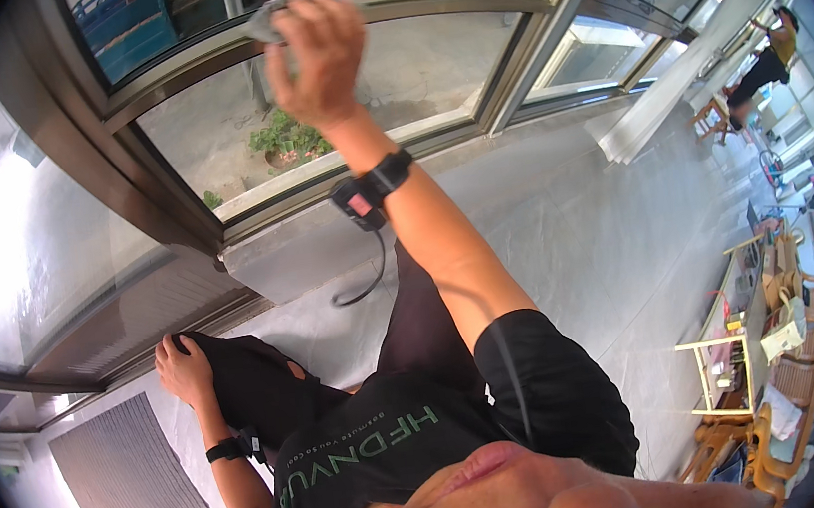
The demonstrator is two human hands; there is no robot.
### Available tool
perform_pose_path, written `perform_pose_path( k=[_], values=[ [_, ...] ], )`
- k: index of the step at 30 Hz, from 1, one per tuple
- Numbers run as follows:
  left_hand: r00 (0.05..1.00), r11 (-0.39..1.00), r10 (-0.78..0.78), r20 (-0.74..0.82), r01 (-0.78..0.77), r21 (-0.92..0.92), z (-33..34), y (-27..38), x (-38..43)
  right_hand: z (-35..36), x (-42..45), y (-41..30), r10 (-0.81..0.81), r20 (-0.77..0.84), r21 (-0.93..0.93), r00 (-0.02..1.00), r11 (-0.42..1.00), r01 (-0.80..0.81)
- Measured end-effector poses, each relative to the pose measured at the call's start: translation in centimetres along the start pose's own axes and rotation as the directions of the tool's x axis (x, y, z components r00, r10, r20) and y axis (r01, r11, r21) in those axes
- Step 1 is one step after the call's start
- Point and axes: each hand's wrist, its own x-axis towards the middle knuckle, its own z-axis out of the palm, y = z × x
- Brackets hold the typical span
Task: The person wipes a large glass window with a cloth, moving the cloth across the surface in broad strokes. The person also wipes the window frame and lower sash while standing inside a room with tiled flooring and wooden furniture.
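My right hand (325, 60) is raised at the window and grips a crumpled grey cloth (288, 0). The cloth is against the metal crossbar (424, 7) of the window frame, between an upper and a lower glass pane (422, 56). My left hand (185, 371) rests on my bent left knee (238, 356), which is in black trousers, and holds nothing. Both wrists wear black straps; a small box (356, 203) with a dangling cable is on the right one.
A stone sill (287, 256) runs below the window. A glass door (14, 246) and a ribbed grey mat (136, 488) are at left. At right are a white curtain (651, 117), a wooden bench (796, 368) with several things on it, and another person (769, 58) farther off.
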Motion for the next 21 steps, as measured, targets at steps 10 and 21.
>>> perform_pose_path(
  k=[10,21],
  values=[
    [0.993,0.994,0.105,-0.047,-0.103,0.042,0.2,4.9,-0.1,-12.9,0.7,22.5,-0.173,0.069,-0.322,0.982,0.928,0.186],
    [0.988,0.995,0.097,-0.124,-0.093,0.034,-4.1,3.4,-1.3,-14.6,-0.5,23.8,0.177,-0.053,-0.406,0.983,0.895,-0.183]
  ],
)
